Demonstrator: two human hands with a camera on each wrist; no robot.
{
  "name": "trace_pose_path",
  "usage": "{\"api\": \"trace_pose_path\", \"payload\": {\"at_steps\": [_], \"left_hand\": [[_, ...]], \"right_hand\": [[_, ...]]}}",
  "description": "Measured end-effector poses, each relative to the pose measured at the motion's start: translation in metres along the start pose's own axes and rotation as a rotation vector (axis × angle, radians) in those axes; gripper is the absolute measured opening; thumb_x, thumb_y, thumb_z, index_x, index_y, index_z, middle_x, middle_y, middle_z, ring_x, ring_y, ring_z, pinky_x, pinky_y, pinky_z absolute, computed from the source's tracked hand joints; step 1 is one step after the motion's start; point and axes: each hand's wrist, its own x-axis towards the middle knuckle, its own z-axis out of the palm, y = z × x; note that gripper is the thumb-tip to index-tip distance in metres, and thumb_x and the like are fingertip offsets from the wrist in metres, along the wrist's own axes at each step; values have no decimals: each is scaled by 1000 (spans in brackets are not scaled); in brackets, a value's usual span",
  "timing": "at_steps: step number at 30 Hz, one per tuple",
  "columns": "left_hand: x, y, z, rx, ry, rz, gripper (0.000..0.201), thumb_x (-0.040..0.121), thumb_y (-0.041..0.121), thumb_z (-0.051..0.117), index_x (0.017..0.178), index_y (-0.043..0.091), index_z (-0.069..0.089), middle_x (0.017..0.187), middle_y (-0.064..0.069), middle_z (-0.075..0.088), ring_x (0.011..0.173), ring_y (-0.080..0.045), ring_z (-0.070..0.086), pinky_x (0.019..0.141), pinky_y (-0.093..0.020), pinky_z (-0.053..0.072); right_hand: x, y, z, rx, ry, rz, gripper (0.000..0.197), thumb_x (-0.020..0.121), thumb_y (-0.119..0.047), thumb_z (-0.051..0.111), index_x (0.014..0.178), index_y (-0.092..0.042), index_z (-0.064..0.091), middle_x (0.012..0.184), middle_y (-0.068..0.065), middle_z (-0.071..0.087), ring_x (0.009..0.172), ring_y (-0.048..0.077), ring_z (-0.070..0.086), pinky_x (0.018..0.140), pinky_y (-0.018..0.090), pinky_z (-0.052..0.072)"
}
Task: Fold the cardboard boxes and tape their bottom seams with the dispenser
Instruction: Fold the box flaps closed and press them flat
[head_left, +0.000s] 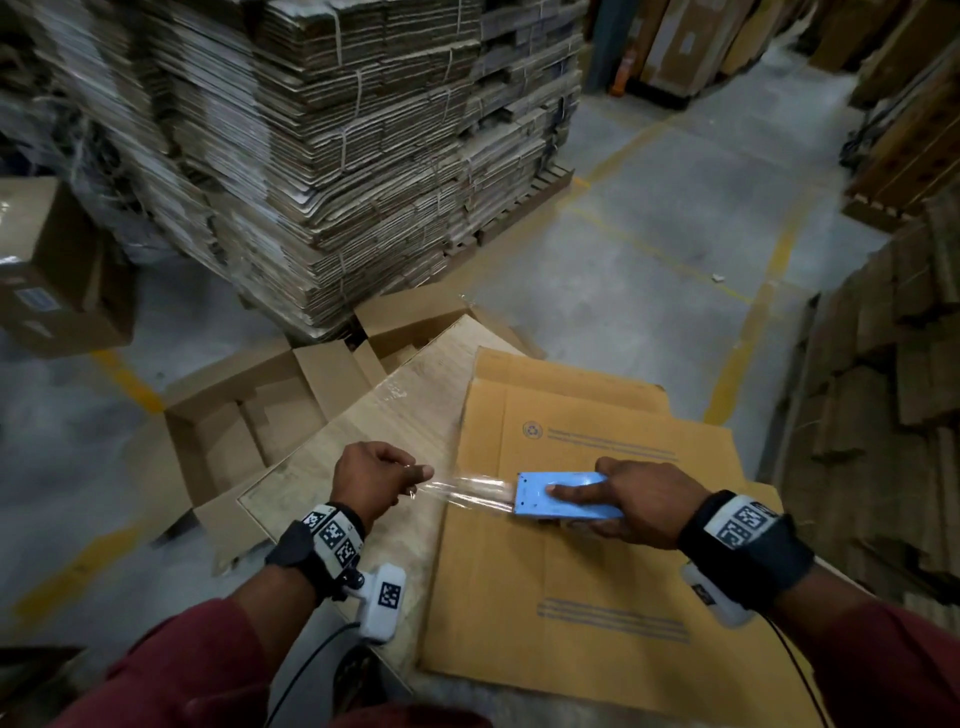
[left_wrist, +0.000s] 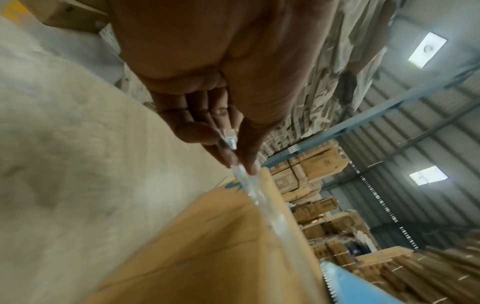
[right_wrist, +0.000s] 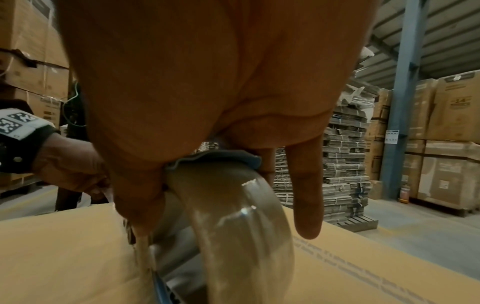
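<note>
A flat, unfolded yellow-brown cardboard box (head_left: 582, 561) lies on a pale wooden board (head_left: 374, 441) in front of me. My right hand (head_left: 618, 501) grips a blue tape dispenser (head_left: 563, 496) just above the box, index finger along its top. A strip of clear tape (head_left: 467, 491) stretches left from the dispenser to my left hand (head_left: 410, 478), which pinches the tape end between thumb and fingers. The left wrist view shows the pinched tape (left_wrist: 235, 162) and the dispenser's toothed blade (left_wrist: 330, 283). The right wrist view shows the tape roll (right_wrist: 233, 226) under my palm.
A tall pallet of bundled flat cartons (head_left: 311, 156) stands ahead. Open brown boxes (head_left: 249, 415) lie on the floor left of the board. More stacked cardboard (head_left: 883, 389) rises at the right. Grey concrete floor with yellow lines (head_left: 675, 234) runs between.
</note>
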Motion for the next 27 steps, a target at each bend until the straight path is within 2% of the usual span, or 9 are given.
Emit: {"api": "trace_pose_path", "payload": {"at_steps": [4, 9, 14, 17, 19, 22, 25, 27], "left_hand": [[7, -21, 6, -24, -19, -39, 31, 70, 18, 96, 86, 4, 74, 69, -8, 76, 61, -15, 73, 55, -28, 51], [13, -43, 24, -109, -75, -94, 31, 73, 16, 94, 88, -1, 73, 71, -11, 76, 63, -16, 74, 51, -27, 48], [18, -59, 41, -207, -148, -179, 24, 78, 14, 90, 88, 3, 71, 78, -17, 77, 68, -22, 74, 48, -23, 41], [20, -62, 42, -257, -197, -233, 26, 80, 12, 89, 93, 0, 71, 71, -15, 75, 57, -19, 67, 48, -24, 46], [23, -59, 40, -267, -224, -271, 25, 78, 11, 90, 88, 2, 68, 68, -15, 71, 52, -21, 62, 45, -25, 50], [29, -55, 34, -233, -252, -318, 31, 74, 18, 94, 89, 7, 68, 76, -15, 75, 59, -27, 66, 45, -28, 55], [36, -51, 30, -205, -300, -378, 43, 69, 17, 97, 99, 3, 70, 87, -14, 79, 59, -30, 72, 46, -27, 54], [41, -49, 28, -155, -317, -391, 47, 65, 18, 99, 101, 1, 72, 88, -13, 79, 62, -29, 74, 48, -27, 54]], "right_hand": [[12, -5, -2, -40, -44, -2, 58, 95, -73, 40, 146, -71, 12, 115, -3, 47, 98, 23, 58, 73, 35, 48], [23, -18, -2, -96, -84, -3, 58, 98, -61, 47, 150, -65, 19, 119, 2, 47, 105, 27, 57, 72, 37, 48], [34, -26, -4, -168, -125, -1, 60, 99, -54, 50, 152, -59, 22, 131, 4, 45, 115, 30, 52, 73, 37, 44], [37, -31, -4, -158, -150, 1, 59, 100, -52, 50, 153, -57, 24, 129, 5, 45, 113, 30, 54, 76, 37, 46], [41, -33, -5, -144, -160, 5, 58, 100, -51, 51, 152, -56, 26, 127, 5, 46, 110, 29, 55, 77, 36, 46], [45, -33, -5, -126, -159, 15, 57, 100, -51, 51, 152, -56, 28, 124, 4, 46, 108, 29, 56, 77, 36, 46], [46, -31, -3, -106, -146, 27, 55, 100, -52, 50, 151, -56, 31, 124, 4, 46, 108, 28, 56, 80, 37, 47], [46, -33, -1, -103, -140, 32, 55, 99, -53, 50, 151, -56, 32, 123, 3, 46, 108, 28, 56, 79, 37, 46]]}}
